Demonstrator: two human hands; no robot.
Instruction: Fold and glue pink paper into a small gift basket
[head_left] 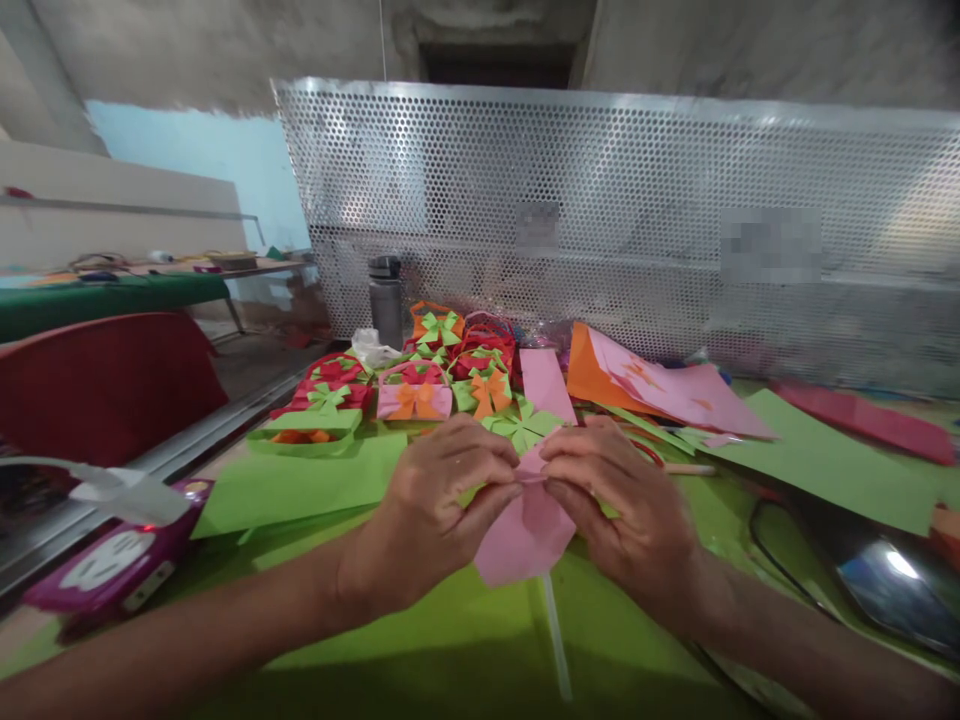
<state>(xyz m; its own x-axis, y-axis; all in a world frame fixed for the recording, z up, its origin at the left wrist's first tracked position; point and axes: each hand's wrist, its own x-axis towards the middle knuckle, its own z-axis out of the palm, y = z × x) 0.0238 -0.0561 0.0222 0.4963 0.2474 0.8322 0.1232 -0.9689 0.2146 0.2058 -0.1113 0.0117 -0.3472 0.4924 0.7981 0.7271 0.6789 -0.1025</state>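
A piece of pink paper [525,545] hangs between my two hands above the green table surface. My left hand [450,500] pinches its upper edge between thumb and fingers. On the other side my right hand [619,505] pinches the same edge, close to the left fingertips. The paper looks creased along the top where the fingers meet. Just behind the hands lies a green paper bow [525,425]. Beneath the pink paper a thin white stick or strip [556,640] rests on the table.
Several small paper bags with bows [415,398] stand at the back, near a grey bottle [386,305]. Green sheets [315,480] lie left; pink and orange sheets [667,385] lie right. A purple power strip [124,570] sits left, a dark phone [892,585] right. A perforated metal panel [637,180] closes the back.
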